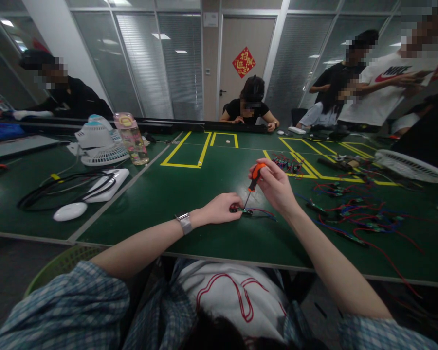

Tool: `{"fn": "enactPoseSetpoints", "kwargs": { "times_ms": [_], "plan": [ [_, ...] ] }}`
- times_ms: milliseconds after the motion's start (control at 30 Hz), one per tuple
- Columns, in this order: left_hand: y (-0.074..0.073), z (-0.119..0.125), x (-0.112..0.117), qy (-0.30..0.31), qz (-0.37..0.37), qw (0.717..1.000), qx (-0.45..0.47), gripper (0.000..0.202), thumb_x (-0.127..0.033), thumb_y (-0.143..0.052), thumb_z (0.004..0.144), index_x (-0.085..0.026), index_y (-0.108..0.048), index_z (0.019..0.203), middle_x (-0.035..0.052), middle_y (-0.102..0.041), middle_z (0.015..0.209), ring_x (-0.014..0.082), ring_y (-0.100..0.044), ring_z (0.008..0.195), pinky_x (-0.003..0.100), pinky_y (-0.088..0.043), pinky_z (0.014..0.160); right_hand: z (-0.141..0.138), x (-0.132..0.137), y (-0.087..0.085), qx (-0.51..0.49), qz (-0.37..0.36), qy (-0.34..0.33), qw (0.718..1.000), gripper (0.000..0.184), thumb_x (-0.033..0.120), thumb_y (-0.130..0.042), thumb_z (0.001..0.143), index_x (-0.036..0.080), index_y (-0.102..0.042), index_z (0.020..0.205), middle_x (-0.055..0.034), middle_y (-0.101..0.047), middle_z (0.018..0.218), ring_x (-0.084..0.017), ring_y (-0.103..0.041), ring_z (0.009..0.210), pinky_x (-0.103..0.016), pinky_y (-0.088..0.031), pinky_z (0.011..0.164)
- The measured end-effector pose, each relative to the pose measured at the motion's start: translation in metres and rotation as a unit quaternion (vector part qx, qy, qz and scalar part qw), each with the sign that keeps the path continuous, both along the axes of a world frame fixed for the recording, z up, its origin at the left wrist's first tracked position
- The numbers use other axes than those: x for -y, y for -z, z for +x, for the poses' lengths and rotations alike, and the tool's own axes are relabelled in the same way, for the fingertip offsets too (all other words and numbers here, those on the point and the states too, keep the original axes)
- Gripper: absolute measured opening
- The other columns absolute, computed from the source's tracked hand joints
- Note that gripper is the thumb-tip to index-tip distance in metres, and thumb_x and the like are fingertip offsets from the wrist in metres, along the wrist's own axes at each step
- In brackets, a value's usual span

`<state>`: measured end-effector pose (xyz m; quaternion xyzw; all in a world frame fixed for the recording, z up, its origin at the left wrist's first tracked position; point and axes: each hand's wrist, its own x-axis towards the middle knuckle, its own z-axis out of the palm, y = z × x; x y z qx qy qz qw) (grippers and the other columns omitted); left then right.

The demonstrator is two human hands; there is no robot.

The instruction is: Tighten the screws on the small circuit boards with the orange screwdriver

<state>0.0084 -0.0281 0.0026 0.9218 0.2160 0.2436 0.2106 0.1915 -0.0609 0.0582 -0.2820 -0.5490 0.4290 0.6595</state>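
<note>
My left hand (221, 209) rests on the green table (190, 194) and pinches a small circuit board (244, 211) with red and blue wires trailing to the right. My right hand (277, 187) is closed around an orange-handled screwdriver (254, 181), held upright above the board. The screwdriver's thin tip points down onto the board beside my left fingers. A silver watch is on my left wrist.
A pile of wired boards (354, 214) lies at the right. A white fan (98, 143), a pink bottle (131, 138), black cables (58, 189) and a white oval device (70, 211) sit at the left. Yellow tape lines (190, 150) mark the table. Other people sit and stand around the far side.
</note>
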Motion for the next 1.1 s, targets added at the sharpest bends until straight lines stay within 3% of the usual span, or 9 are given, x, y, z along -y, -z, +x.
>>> {"fn": "enactPoseSetpoints", "kwargs": {
  "times_ms": [267, 400, 567, 767, 967, 1100],
  "plan": [
    [-0.0024, 0.0001, 0.0010, 0.004, -0.006, 1.000, 0.004, 0.008, -0.020, -0.062, 0.080, -0.015, -0.065, 0.086, 0.0018, -0.059, 0.082, 0.0120, -0.054, 0.070, 0.022, -0.042, 0.065, 0.0006, -0.0040, 0.0037, -0.022, 0.009, 0.021, 0.999, 0.023, 0.037, -0.078, 0.073, 0.029, -0.069, 0.093, 0.0025, -0.067, 0.082, -0.013, -0.063, 0.074, -0.030, -0.054, 0.073],
    [-0.0023, 0.0002, 0.0010, 0.007, -0.010, 1.000, 0.007, 0.007, -0.018, -0.063, 0.079, -0.015, -0.065, 0.085, 0.0011, -0.059, 0.080, 0.0117, -0.053, 0.069, 0.021, -0.041, 0.065, 0.0011, -0.0036, 0.0031, -0.054, -0.009, -0.018, 0.998, 0.020, 0.041, -0.076, 0.077, 0.028, -0.069, 0.091, 0.0030, -0.066, 0.080, -0.012, -0.063, 0.073, -0.030, -0.055, 0.077],
    [-0.0008, 0.0006, 0.0001, 0.004, -0.012, 1.000, 0.006, 0.006, -0.018, -0.063, 0.079, -0.015, -0.064, 0.084, 0.0007, -0.058, 0.080, 0.0114, -0.053, 0.069, 0.021, -0.041, 0.064, 0.0012, 0.0001, -0.0021, -0.053, -0.036, -0.048, 0.997, 0.031, 0.046, -0.077, 0.075, 0.029, -0.070, 0.099, 0.0015, -0.071, 0.082, -0.014, -0.066, 0.077, -0.030, -0.056, 0.078],
    [0.0001, 0.0005, -0.0007, 0.001, -0.008, 1.000, 0.001, 0.008, -0.019, -0.064, 0.079, -0.015, -0.065, 0.085, 0.0013, -0.059, 0.082, 0.0114, -0.054, 0.070, 0.021, -0.042, 0.065, -0.0013, 0.0011, -0.0017, -0.072, -0.041, -0.105, 0.991, 0.022, 0.045, -0.072, 0.081, 0.029, -0.068, 0.095, 0.0030, -0.070, 0.081, -0.011, -0.065, 0.073, -0.025, -0.055, 0.073],
    [-0.0004, 0.0006, -0.0009, 0.006, -0.005, 1.000, 0.002, 0.008, -0.018, -0.063, 0.079, -0.015, -0.065, 0.086, 0.0013, -0.059, 0.081, 0.0113, -0.053, 0.070, 0.021, -0.042, 0.065, -0.0021, 0.0006, -0.0028, -0.095, -0.031, -0.067, 0.993, 0.025, 0.043, -0.080, 0.072, 0.028, -0.065, 0.084, 0.0047, -0.063, 0.081, -0.010, -0.059, 0.071, -0.030, -0.057, 0.082],
    [-0.0011, 0.0006, -0.0001, 0.012, -0.007, 1.000, 0.012, 0.006, -0.017, -0.063, 0.079, -0.014, -0.064, 0.084, 0.0009, -0.059, 0.081, 0.0109, -0.053, 0.069, 0.020, -0.041, 0.064, -0.0002, 0.0005, -0.0044, -0.085, -0.044, -0.059, 0.994, 0.024, 0.044, -0.078, 0.074, 0.028, -0.062, 0.083, 0.0042, -0.061, 0.079, -0.012, -0.059, 0.072, -0.035, -0.057, 0.086]
  ]
}}
